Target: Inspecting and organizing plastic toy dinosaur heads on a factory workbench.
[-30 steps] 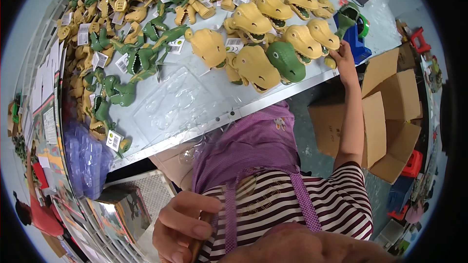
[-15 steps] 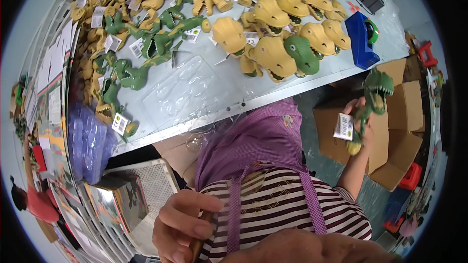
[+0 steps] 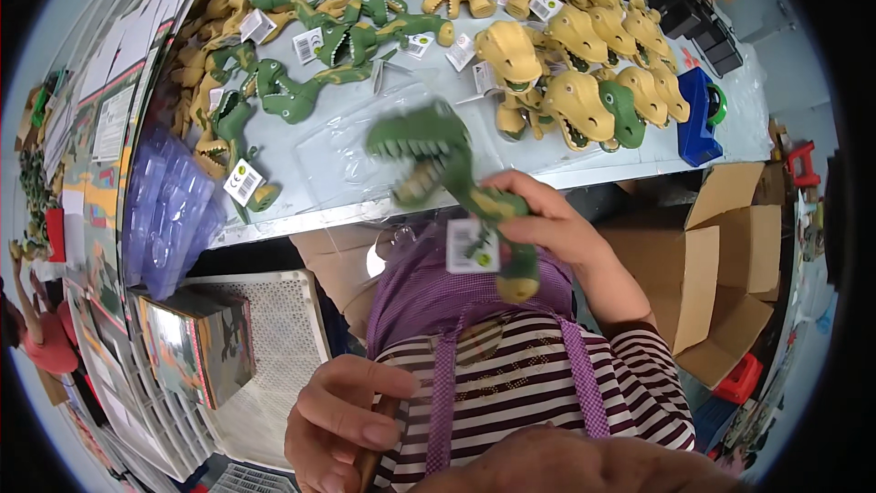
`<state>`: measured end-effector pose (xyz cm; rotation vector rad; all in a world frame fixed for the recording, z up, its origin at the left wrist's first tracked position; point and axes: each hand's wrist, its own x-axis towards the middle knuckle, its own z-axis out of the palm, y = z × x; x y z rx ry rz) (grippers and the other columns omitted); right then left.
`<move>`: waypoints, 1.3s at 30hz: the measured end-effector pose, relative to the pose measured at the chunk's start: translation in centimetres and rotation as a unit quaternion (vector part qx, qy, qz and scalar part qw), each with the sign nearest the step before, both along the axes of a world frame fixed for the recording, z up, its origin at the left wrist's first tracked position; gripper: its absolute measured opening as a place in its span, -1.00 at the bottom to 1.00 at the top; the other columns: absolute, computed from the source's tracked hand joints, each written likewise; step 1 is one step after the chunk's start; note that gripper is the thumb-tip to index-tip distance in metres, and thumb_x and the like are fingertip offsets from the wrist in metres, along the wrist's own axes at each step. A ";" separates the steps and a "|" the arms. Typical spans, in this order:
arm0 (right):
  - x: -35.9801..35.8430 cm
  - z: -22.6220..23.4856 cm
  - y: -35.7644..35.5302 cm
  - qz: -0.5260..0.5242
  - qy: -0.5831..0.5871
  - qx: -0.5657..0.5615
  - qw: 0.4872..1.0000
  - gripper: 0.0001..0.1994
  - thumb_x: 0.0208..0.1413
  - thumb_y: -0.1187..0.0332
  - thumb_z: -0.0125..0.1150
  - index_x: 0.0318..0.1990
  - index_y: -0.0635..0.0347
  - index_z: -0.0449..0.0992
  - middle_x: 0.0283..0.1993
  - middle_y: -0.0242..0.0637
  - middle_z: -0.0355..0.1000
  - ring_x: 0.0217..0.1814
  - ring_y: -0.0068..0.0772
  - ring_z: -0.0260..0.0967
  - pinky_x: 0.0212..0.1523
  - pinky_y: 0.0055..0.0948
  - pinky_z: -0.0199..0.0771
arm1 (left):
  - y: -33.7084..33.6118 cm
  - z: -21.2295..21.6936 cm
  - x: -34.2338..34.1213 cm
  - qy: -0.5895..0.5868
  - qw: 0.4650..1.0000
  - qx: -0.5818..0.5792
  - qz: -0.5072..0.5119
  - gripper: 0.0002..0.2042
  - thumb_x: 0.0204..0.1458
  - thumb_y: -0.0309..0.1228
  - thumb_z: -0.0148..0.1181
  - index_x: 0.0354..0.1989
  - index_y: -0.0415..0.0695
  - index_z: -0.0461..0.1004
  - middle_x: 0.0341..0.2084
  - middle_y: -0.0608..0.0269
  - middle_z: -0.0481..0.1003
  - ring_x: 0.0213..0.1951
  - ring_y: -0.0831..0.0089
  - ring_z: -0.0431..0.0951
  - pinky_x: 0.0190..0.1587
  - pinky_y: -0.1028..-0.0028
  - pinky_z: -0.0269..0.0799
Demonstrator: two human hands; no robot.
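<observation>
Head view: the right hand (image 3: 557, 228) grips a green toy dinosaur (image 3: 447, 164) by its tan handle, above the table (image 3: 584, 160) edge. The left hand (image 3: 342, 420) curls around a brown stick-like thing. The toy looks light, stiff plastic, best held at the handle, away from its dangling tag.

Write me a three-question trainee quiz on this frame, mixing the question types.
1. True or false: the right hand holds a yellow dinosaur toy.
2. Multiple choice: where does the white tag hang? A) from the green dinosaur grabber toy in the right hand; B) from the blue tape dispenser; C) from the cardboard box.
3. Fill in: the left hand is closed around a thin ____ object, low in the picture.

Key: 1 false, the held toy is green with a tan grip. 2 A. 3 brown; what kind of object it is cannot be told.
</observation>
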<state>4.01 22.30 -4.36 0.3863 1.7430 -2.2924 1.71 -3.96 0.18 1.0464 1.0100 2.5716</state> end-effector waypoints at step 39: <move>-15.6 -3.3 -1.6 -0.140 0.213 0.378 0.890 -0.73 -0.03 0.40 0.24 -0.19 0.26 0.35 -0.41 -0.35 0.41 -0.39 -0.57 0.30 -0.35 -0.54 0.34 | -0.9 -0.6 -1.2 -0.049 0.999 0.003 0.005 -0.66 0.22 -0.11 -0.24 0.06 0.18 0.38 -0.13 0.20 0.30 -0.11 0.02 0.24 -0.11 0.03 0.30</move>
